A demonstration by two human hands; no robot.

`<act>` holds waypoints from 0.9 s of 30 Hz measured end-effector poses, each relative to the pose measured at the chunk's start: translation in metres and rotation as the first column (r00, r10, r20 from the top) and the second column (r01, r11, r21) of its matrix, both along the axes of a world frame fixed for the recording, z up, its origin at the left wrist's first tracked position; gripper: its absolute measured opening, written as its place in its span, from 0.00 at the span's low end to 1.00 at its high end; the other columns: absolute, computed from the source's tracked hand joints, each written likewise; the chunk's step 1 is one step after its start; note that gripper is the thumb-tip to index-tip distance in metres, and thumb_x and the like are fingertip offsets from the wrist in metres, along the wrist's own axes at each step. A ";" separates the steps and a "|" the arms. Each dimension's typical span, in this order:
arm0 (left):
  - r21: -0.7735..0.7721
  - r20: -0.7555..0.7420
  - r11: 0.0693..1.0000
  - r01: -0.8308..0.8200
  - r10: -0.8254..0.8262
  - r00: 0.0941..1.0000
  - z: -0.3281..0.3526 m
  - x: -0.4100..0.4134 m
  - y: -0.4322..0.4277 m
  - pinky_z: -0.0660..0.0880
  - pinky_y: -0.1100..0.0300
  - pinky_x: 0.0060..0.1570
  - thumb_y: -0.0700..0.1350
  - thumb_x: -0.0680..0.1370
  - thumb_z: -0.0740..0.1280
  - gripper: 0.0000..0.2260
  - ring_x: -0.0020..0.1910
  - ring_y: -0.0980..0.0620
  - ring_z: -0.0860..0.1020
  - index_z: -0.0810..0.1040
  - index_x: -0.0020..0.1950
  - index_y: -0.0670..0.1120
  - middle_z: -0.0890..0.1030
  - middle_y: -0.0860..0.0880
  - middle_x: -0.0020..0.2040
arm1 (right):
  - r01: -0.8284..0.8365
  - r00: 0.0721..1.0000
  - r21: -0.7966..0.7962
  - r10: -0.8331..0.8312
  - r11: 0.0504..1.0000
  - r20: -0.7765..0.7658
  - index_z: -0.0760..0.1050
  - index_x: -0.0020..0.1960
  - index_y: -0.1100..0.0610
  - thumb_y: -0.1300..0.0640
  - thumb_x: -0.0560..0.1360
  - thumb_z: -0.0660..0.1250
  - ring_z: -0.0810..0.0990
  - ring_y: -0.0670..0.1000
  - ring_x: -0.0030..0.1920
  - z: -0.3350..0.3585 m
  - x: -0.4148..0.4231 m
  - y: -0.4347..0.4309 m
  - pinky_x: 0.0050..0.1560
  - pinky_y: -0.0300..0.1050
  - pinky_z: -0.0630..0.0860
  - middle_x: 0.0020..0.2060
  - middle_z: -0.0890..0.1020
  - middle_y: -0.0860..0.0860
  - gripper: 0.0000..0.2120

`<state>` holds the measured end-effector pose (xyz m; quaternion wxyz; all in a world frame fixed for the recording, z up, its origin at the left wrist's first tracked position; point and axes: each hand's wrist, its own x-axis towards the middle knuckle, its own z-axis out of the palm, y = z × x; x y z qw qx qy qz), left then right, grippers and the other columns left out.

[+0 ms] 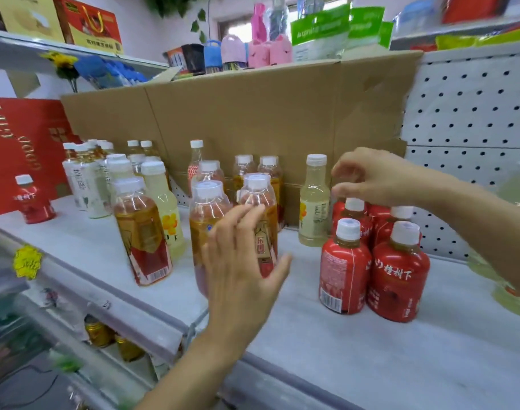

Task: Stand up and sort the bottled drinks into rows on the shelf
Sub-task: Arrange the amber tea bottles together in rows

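Observation:
Bottled drinks stand on a white shelf (327, 344). My left hand (241, 270) is spread open in front of two amber tea bottles (257, 208), fingers apart, gripping nothing. My right hand (368, 176) hovers with curled fingers just above the caps of a cluster of squat red bottles (400, 273), holding nothing that I can see. A pale yellow bottle (313, 202) stands between the two hands. Another amber tea bottle (142, 232) stands further left, with several pale-label bottles (88, 184) behind it. One lone red bottle (34, 202) stands at the far left.
A brown cardboard sheet (253, 113) lines the back of the shelf, and white pegboard (471, 125) covers the right. A red gift box (19, 143) leans at the left. Gold cans (102, 332) sit on the shelf below. A blurred pale bottle (510, 297) shows at the right edge.

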<state>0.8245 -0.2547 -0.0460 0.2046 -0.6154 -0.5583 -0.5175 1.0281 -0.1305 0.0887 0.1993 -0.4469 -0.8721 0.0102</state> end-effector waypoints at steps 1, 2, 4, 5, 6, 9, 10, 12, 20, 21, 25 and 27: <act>0.072 0.055 0.996 -0.050 0.046 0.997 0.004 -0.016 -0.001 0.59 0.58 0.72 0.55 0.70 0.75 0.37 0.71 0.50 0.63 0.62 0.74 0.48 0.64 0.47 0.72 | 0.015 0.998 -0.015 -0.016 1.000 -0.055 0.72 0.65 0.50 0.46 0.76 0.70 0.76 0.48 0.53 0.000 -0.011 0.010 0.51 0.41 0.74 0.58 0.73 0.48 0.20; 0.082 0.133 0.993 -0.081 0.069 0.989 0.006 -0.033 0.001 0.58 0.54 0.74 0.54 0.69 0.76 0.40 0.73 0.49 0.61 0.60 0.75 0.46 0.62 0.46 0.73 | 0.031 0.993 -0.051 -0.037 0.998 -0.114 0.68 0.70 0.51 0.47 0.76 0.70 0.75 0.50 0.56 0.000 -0.022 0.020 0.53 0.42 0.74 0.62 0.70 0.50 0.25; -0.048 0.322 0.999 -0.011 0.026 0.947 0.011 -0.057 0.006 0.62 0.48 0.74 0.53 0.68 0.79 0.47 0.74 0.52 0.61 0.54 0.78 0.50 0.60 0.51 0.75 | 0.068 0.971 -0.142 -0.098 0.988 -0.217 0.61 0.75 0.53 0.49 0.76 0.70 0.74 0.54 0.62 0.000 -0.044 0.038 0.57 0.44 0.73 0.69 0.66 0.54 0.32; -0.134 0.410 0.987 0.092 -0.029 0.911 0.013 -0.063 0.008 0.66 0.49 0.72 0.53 0.68 0.80 0.49 0.73 0.54 0.63 0.51 0.79 0.54 0.61 0.54 0.74 | 0.085 0.959 -0.187 -0.131 0.979 -0.252 0.58 0.77 0.54 0.50 0.76 0.70 0.72 0.55 0.65 0.000 -0.054 0.046 0.60 0.45 0.73 0.72 0.64 0.56 0.34; -0.201 0.483 0.959 0.199 -0.080 0.872 0.014 -0.068 0.011 0.71 0.54 0.68 0.52 0.68 0.80 0.49 0.70 0.56 0.67 0.50 0.78 0.57 0.64 0.55 0.73 | 0.099 0.948 -0.225 -0.160 0.969 -0.273 0.57 0.78 0.54 0.50 0.76 0.70 0.71 0.57 0.68 0.000 -0.062 0.055 0.63 0.47 0.72 0.74 0.63 0.57 0.36; -0.313 0.559 0.883 0.350 -0.127 0.820 0.011 -0.081 0.022 0.72 0.71 0.46 0.49 0.69 0.79 0.42 0.55 0.60 0.76 0.57 0.74 0.58 0.74 0.58 0.60 | 0.157 0.950 -0.250 -0.216 0.955 -0.225 0.59 0.78 0.56 0.52 0.77 0.69 0.69 0.58 0.70 -0.001 -0.081 0.071 0.65 0.49 0.71 0.74 0.64 0.57 0.33; -0.320 0.561 0.873 0.367 -0.137 0.816 0.010 -0.086 0.025 0.70 0.72 0.43 0.50 0.69 0.79 0.39 0.51 0.62 0.77 0.59 0.72 0.58 0.74 0.61 0.56 | 0.182 0.955 -0.222 -0.226 0.958 -0.191 0.61 0.76 0.56 0.53 0.77 0.69 0.71 0.58 0.68 -0.001 -0.083 0.074 0.62 0.48 0.72 0.73 0.66 0.57 0.31; -0.327 0.572 0.854 0.404 -0.161 0.804 0.009 -0.093 0.030 0.69 0.73 0.40 0.51 0.69 0.78 0.36 0.47 0.68 0.75 0.60 0.69 0.58 0.74 0.66 0.52 | 0.206 0.964 -0.163 -0.229 0.965 -0.134 0.67 0.72 0.56 0.56 0.76 0.70 0.76 0.56 0.61 0.000 -0.085 0.072 0.53 0.46 0.75 0.67 0.72 0.58 0.26; -0.334 0.581 0.799 0.501 -0.244 0.777 0.011 -0.108 0.041 0.68 0.74 0.40 0.51 0.70 0.78 0.35 0.45 0.73 0.74 0.57 0.66 0.63 0.73 0.68 0.51 | 0.144 0.986 -0.074 -0.150 0.987 -0.079 0.72 0.64 0.53 0.54 0.74 0.73 0.75 0.51 0.56 0.001 -0.084 0.012 0.52 0.45 0.72 0.60 0.74 0.51 0.20; -0.328 0.585 0.791 0.517 -0.260 0.768 0.010 -0.109 0.042 0.68 0.74 0.40 0.50 0.71 0.77 0.35 0.45 0.72 0.74 0.57 0.66 0.63 0.73 0.68 0.51 | 0.142 0.986 -0.079 -0.148 0.987 -0.082 0.72 0.64 0.52 0.53 0.75 0.73 0.74 0.50 0.57 0.001 -0.083 0.002 0.52 0.44 0.71 0.60 0.74 0.50 0.20; -0.298 0.600 0.764 0.572 -0.316 0.735 0.008 -0.112 0.043 0.70 0.68 0.44 0.50 0.72 0.76 0.36 0.53 0.61 0.75 0.57 0.71 0.59 0.73 0.60 0.58 | 0.133 0.983 -0.121 -0.147 0.984 -0.111 0.69 0.66 0.51 0.52 0.76 0.71 0.74 0.49 0.58 0.002 -0.083 -0.041 0.58 0.47 0.75 0.61 0.73 0.48 0.21; -0.284 0.608 0.753 0.594 -0.338 0.718 0.007 -0.113 0.045 0.72 0.63 0.47 0.50 0.72 0.76 0.36 0.57 0.57 0.75 0.58 0.72 0.57 0.73 0.58 0.60 | 0.139 0.981 -0.135 -0.155 0.981 -0.120 0.69 0.66 0.52 0.51 0.76 0.70 0.75 0.47 0.56 0.001 -0.084 -0.062 0.58 0.48 0.76 0.59 0.74 0.47 0.21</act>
